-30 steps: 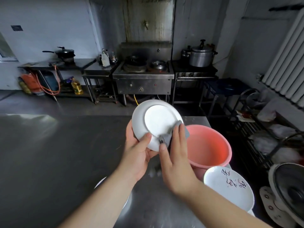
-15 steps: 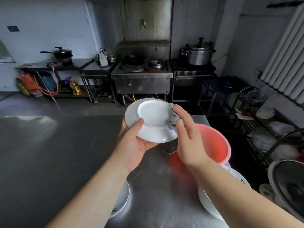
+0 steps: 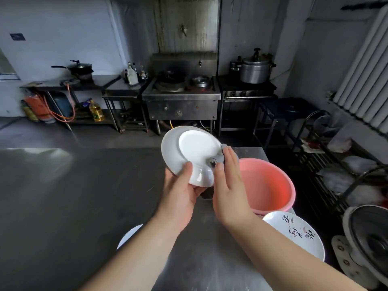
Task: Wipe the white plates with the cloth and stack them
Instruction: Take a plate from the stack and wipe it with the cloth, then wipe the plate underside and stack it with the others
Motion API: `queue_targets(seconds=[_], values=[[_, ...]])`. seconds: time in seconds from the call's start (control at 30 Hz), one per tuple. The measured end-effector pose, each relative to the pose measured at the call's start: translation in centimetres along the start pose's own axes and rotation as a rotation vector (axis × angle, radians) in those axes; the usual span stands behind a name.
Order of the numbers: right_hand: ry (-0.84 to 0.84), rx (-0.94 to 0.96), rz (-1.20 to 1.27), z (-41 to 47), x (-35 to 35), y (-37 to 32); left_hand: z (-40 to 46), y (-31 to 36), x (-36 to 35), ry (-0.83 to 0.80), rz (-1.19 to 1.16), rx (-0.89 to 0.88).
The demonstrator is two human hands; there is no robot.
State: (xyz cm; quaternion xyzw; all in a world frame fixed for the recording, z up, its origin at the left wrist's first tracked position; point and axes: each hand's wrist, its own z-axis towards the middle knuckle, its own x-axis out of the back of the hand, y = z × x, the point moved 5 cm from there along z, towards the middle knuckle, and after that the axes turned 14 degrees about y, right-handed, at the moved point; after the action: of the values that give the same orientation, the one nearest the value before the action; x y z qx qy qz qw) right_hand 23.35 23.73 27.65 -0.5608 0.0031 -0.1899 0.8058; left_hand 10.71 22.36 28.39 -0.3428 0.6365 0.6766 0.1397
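Plate (image 3: 190, 152), white and tilted with its underside toward the camera, is held up above the far middle of the steel surface (image 3: 63, 196). The left hand (image 3: 180, 198) grips its near rim, thumb laid over the underside and fingers hidden behind. The right hand (image 3: 228, 185) presses a small grey cloth (image 3: 220, 157) against the plate's right edge, thumb on the near side and fingers stretched along the cloth. Just right of the hands sits a pink basin (image 3: 270, 185) on the surface. Near right of it lies a white plate with dark writing (image 3: 298, 234), seemingly on top of others. A further white plate (image 3: 128, 236) shows partly under the left forearm.
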Motion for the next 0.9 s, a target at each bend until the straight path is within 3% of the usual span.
queue_targets(seconds=[0.17, 0.3, 0.53, 0.67, 0.8, 0.9], values=[[-0.104, 0.157, 0.007, -5.6, -0.8, -0.2, 0.6, 0.2, 1.0, 0.175, -0.141, 0.102], [-0.125, 0.183, -0.050, -6.8, -1.1, 0.1, -0.2, -1.3, 1.0, 0.202, -0.071, 0.144], [0.046, -0.122, -0.110, 2.0, 6.9, 3.4, -0.7, -2.6, 0.1, -0.067, 0.021, 0.308], [-0.051, -0.166, -0.401, 4.6, 12.9, 5.1, -1.2, -5.3, 0.1, -0.118, 0.169, 0.478], [-0.317, -0.328, -0.666, 3.7, 18.4, 8.1, -2.0, -9.6, -1.5, -0.186, 0.327, 0.638], [-0.438, -0.516, -0.725, 1.8, 22.0, 11.3, -2.7, -13.2, -3.0, -0.241, 0.451, 0.699]])
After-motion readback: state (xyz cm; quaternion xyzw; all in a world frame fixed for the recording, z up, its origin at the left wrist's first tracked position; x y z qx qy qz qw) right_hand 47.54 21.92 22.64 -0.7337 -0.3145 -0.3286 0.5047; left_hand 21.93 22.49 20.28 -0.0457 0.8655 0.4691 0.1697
